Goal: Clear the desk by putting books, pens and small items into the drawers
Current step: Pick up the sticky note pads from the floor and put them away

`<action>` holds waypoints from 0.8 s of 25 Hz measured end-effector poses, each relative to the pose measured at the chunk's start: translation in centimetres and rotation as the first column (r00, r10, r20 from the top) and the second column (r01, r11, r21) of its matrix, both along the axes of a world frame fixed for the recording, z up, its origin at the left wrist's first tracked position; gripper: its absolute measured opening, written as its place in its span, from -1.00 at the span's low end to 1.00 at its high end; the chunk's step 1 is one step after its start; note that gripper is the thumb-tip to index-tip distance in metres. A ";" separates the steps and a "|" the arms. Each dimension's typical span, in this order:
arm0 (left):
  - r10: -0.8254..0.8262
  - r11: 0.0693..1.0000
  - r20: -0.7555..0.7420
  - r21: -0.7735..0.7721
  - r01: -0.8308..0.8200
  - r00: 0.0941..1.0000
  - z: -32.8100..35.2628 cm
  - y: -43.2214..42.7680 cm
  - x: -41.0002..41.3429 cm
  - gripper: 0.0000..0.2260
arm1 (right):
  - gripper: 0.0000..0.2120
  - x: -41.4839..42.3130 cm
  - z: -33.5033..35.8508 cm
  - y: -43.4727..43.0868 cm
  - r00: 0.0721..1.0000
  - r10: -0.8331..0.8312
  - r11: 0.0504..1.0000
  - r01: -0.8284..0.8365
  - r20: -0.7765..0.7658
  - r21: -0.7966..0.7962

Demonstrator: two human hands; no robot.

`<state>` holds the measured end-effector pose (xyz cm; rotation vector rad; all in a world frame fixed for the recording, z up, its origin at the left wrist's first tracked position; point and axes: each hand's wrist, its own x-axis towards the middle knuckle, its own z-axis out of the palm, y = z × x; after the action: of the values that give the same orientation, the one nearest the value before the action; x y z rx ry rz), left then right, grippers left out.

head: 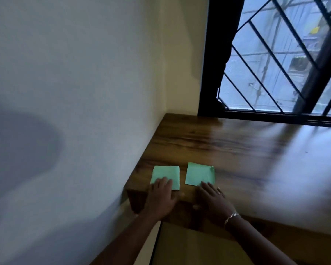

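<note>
Left hand [161, 196], flat, is pressing one square green pad [167, 174]; right hand [214, 201], fingers straight, is touching another pad [199, 175] beside it.

L hand [161, 197] on green L pad [167, 175], R hand [213, 202] on R pad [199, 175].

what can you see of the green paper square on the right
The right green paper square is pale mint and thin, like a note pad. It lies flat on the wooden desk, slightly turned, near its front left corner. Something small and pale at its far right corner is too blurred to name. The right hand rests straight fingertips on its near edge. The second square lies apart, to its left.
</note>
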<state>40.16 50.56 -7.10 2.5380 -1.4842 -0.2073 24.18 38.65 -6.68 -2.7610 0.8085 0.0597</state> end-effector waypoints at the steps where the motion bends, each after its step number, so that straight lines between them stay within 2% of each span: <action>1: -0.005 0.998 0.040 0.060 0.003 0.999 -0.7 0.3 0.2 -0.37 | 0.01 0.7 -0.8 0.5 0.999 0.050 0.996 -0.051 -0.012 -0.080; 2: -0.003 0.996 0.079 0.090 -0.004 0.997 -1.1 0.5 1.0 -0.35 | 0.14 1.4 -1.1 0.8 0.998 0.070 0.989 -0.070 -0.005 -0.129; 4: 0.012 0.994 0.102 0.104 -0.022 0.995 -1.2 1.4 3.3 -0.28 | 0.33 2.4 -1.1 1.0 0.995 0.090 0.993 -0.093 -0.046 -0.069; 5: 0.014 0.994 0.088 0.107 -0.023 0.996 -1.1 2.0 4.6 -0.16 | 0.38 2.9 -0.7 1.2 0.992 0.101 0.994 -0.103 -0.078 -0.032; 7: -0.006 0.992 0.061 0.127 -0.002 0.998 -0.7 2.6 6.5 0.15 | 0.41 3.7 -0.2 1.4 0.986 0.115 0.991 -0.122 -0.122 -0.047; 8: -0.017 0.991 0.053 0.130 0.010 0.998 -0.5 2.7 7.2 0.24 | 0.41 4.3 -0.4 1.6 0.982 0.124 0.989 -0.134 -0.141 -0.067; 10: -0.036 0.992 0.027 0.120 0.033 0.999 -0.1 2.5 8.1 0.29 | 0.42 5.1 0.0 2.0 0.978 0.137 0.984 -0.153 -0.154 -0.091; 11: -0.049 0.992 0.026 0.118 0.046 0.998 0.0 2.4 8.3 0.29 | 0.38 5.4 0.2 2.2 0.977 0.141 0.983 -0.157 -0.159 -0.091; 16: -0.094 0.985 0.100 0.155 0.078 0.991 -0.6 2.5 8.4 0.34 | -0.16 6.6 0.8 3.4 0.978 0.127 0.985 -0.143 -0.167 -0.092; 20: -0.098 0.981 0.154 0.181 0.070 0.983 -0.9 2.3 8.4 0.35 | -0.18 7.1 0.4 4.1 0.986 0.112 0.983 -0.127 -0.120 -0.131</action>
<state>48.56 52.89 -7.99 2.6877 -1.7061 -0.1520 31.28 42.77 -6.28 -2.9587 0.6967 0.1904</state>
